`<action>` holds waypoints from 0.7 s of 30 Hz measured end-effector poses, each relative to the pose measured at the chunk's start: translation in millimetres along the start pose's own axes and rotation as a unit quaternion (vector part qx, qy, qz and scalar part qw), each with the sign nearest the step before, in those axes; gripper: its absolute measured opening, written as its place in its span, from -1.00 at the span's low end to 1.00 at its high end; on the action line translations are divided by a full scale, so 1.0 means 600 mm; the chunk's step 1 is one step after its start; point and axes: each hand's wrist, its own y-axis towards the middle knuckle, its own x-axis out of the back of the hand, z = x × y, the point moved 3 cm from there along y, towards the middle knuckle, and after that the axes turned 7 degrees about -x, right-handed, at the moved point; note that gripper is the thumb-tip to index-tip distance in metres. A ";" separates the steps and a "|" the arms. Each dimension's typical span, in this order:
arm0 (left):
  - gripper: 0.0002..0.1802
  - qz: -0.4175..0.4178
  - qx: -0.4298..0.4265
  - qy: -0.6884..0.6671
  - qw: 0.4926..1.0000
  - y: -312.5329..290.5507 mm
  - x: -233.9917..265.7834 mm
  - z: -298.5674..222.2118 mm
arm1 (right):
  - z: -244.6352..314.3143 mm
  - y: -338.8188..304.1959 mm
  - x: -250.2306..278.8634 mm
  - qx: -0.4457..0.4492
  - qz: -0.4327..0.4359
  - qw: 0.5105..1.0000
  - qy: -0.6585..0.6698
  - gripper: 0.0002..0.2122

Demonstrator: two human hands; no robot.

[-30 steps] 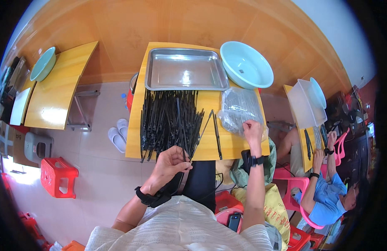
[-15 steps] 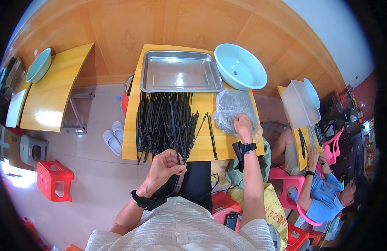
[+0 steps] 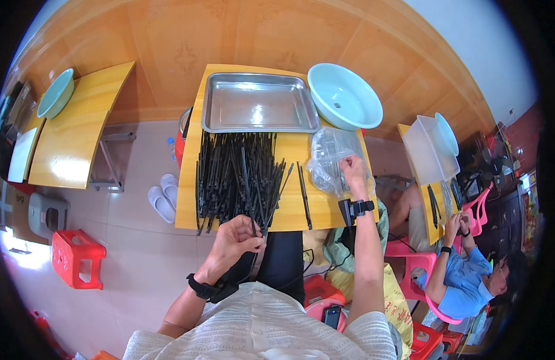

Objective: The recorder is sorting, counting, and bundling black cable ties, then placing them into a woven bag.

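Nearer than metal tray (image 3: pixel 248 103): black strips (image 3: pixel 229 180), left hand (image 3: pixel 235 238) pinching at least one; near-right of tray: right hand (image 3: pixel 355 173), fingers curled at clear bag (image 3: pixel 332 145), hold unclear; apparently picking at bag, calls for fine pinch

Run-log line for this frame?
left hand: pinching thin black strip; right hand: at clear bag; table: black strip pile, metal tray, blue basin

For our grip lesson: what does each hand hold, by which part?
Left hand: thin, black, plastic-looking strip, toward its near end. Right hand: at the clear plastic bag; hold unclear.
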 end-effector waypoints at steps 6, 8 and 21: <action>-0.80 0.004 0.007 -0.006 1.000 0.004 -0.005 0.000 | -0.033 0.005 0.005 -0.007 0.099 0.994 0.047 -0.83; -0.80 0.003 0.006 -0.004 1.000 0.003 -0.003 0.000 | -0.022 -0.011 0.015 -0.054 0.166 0.971 0.162 -0.84; -0.80 -0.001 0.017 -0.002 1.000 0.004 -0.003 0.001 | -0.020 -0.049 0.040 -0.047 -0.001 0.993 0.111 -0.84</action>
